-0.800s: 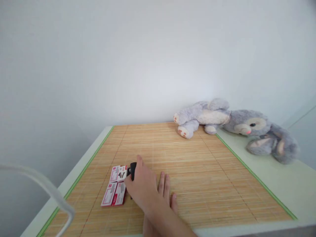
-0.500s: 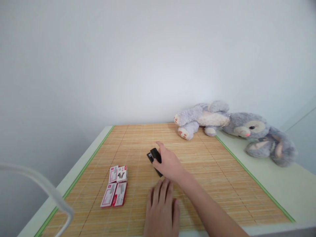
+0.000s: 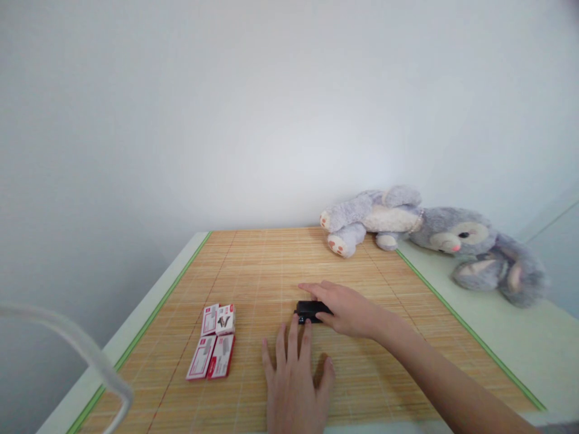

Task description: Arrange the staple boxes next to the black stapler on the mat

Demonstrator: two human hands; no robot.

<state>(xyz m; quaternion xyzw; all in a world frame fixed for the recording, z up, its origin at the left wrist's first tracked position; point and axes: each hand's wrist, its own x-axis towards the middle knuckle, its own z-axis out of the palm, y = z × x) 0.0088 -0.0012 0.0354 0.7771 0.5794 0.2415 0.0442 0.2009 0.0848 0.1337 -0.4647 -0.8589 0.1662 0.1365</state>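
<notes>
R hand (image 3: 346,307) grips blk oblong plastic-look stapler (image 3: 309,307), lower ctr frame, L hand (image 3: 296,386) fingers wide at its left end, prob steadying.

Open room on the tan slatted mat (image 3: 260,274) separates four small red-and-white boxes (image 3: 221,354) from the oblong black stapler (image 3: 308,307); a grey plush rabbit (image 3: 434,229) obstructs the far-right corner.

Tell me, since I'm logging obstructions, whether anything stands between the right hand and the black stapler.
Nothing visible does: the right hand grips the black stapler directly. The left hand reaches the stapler's near edge, outside that grip.
</notes>
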